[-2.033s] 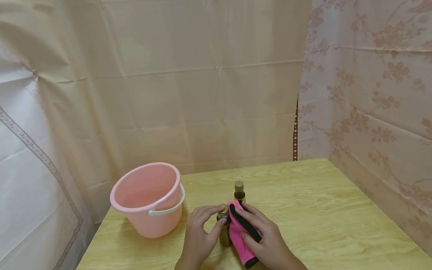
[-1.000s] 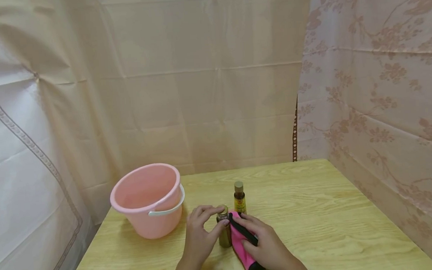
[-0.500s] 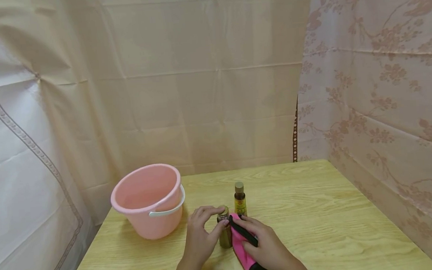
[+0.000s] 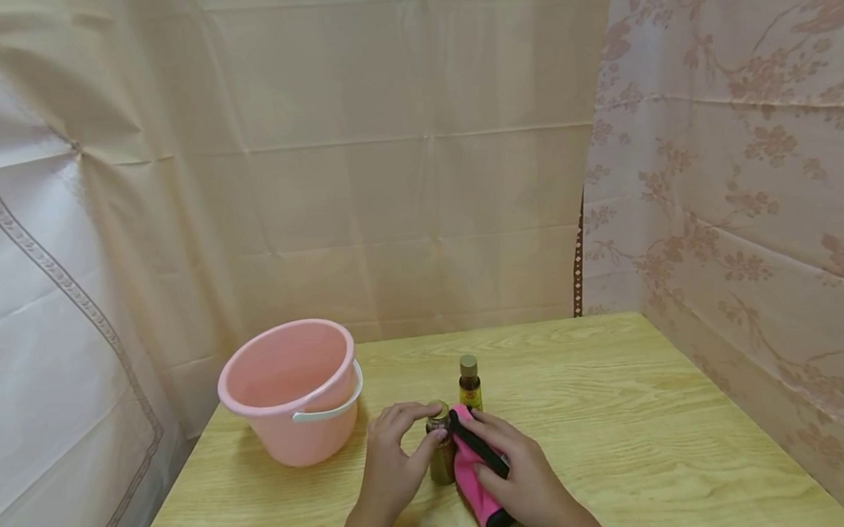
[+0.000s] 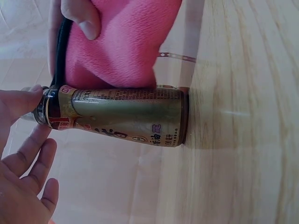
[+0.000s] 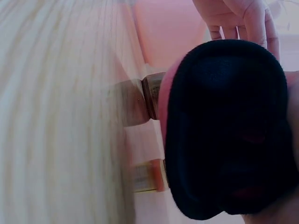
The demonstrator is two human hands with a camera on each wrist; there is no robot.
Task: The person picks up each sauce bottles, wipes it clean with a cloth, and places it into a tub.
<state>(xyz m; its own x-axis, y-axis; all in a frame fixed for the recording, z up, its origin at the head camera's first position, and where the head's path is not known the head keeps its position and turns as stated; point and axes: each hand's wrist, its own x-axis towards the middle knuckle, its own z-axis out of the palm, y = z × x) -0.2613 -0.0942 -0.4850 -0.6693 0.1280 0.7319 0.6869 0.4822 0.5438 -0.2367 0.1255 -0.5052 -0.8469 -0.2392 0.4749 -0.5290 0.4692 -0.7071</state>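
Note:
An oil bottle with a gold label stands upright on the table. My left hand pinches it at the neck, with thumb and index finger around the cap end. My right hand grips a pink fleecy cloth with black edging, bunched against the bottle's right side. In the left wrist view the pink cloth lies right along the label. The right wrist view shows the cloth's dark, hollow-looking end up close, hiding much of the bottle. Behind the cloth stands a second bottle with a yellow label, its lower part covered.
A pink bucket with a white handle stands at the left of the wooden table. Beige curtains hang behind the table's far edge, and a flowered curtain runs along the right.
My right hand drew the cloth down and toward me along the bottle, exposing more of the second bottle. It has since slid partly back up. The left hand keeps its pinch on the neck.

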